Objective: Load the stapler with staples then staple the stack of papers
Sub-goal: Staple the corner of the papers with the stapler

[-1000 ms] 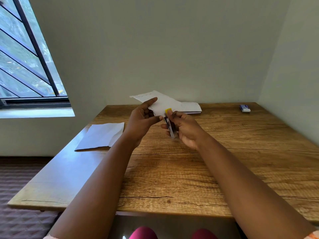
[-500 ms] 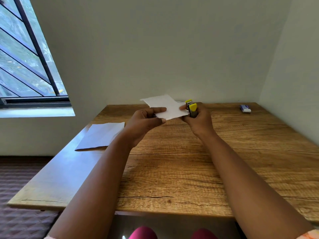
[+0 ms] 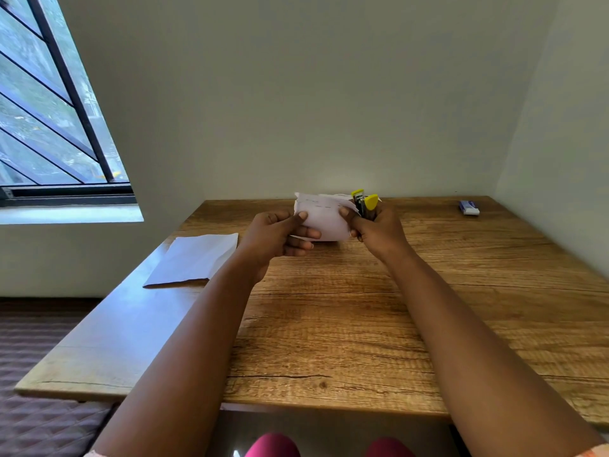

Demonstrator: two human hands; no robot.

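A small stack of white papers [image 3: 324, 219] is held up above the far middle of the wooden table [image 3: 362, 324]. My left hand [image 3: 280, 235] pinches its left side between thumb and fingers. My right hand [image 3: 379, 230] grips a small black and yellow stapler [image 3: 364, 202], upright, at the stack's right edge, with the thumb pressing on the paper. Whether the stapler's jaws are around the paper is hidden by the hand. A row of short marks runs across the top sheet.
A second white paper stack [image 3: 194, 258] lies flat at the table's left edge. A small blue and white box [image 3: 468, 207] sits at the far right corner by the wall. A window is at the left.
The paper has turned and dropped slightly, from tilted to facing me. My right hand with the stapler has closed in on its right edge, thumb now on the sheet.
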